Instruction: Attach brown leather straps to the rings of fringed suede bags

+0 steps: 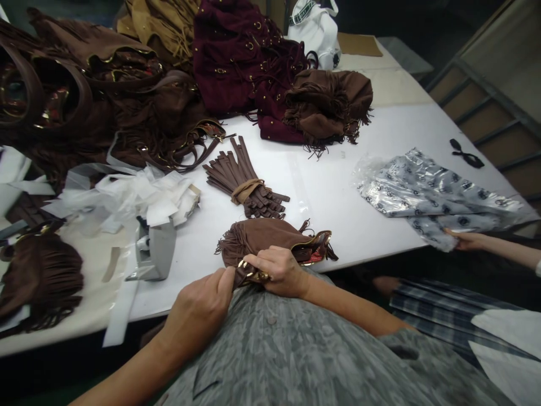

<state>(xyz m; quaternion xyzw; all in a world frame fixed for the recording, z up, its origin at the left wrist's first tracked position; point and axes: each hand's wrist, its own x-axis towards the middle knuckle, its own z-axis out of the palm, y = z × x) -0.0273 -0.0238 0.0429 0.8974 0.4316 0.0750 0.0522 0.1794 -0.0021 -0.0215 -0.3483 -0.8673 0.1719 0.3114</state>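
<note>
A brown fringed bag [270, 234] lies at the table's front edge, close against my body, its gold-zipped opening and reddish lining showing on the right. My left hand [205, 296] is closed, thumb and fingers pinching the end of a dark brown strap [240, 275] beside the bag. Around the gold-coloured metal hardware [253, 272] where the strap meets the bag, my right hand [282, 272] is closed. Its fingers hide part of that hardware. Just behind the bag rests a bundle of brown leather strips [230, 172] tied with a tan band.
Brown bags [118, 96] and maroon bags [236, 56] are heaped at the back. On the left stand a tape dispenser [156, 251] and white paper scraps [139, 194]. At right, another person's hand [465, 241] touches a patterned plastic bag [431, 192] near black scissors-like handles [467, 153].
</note>
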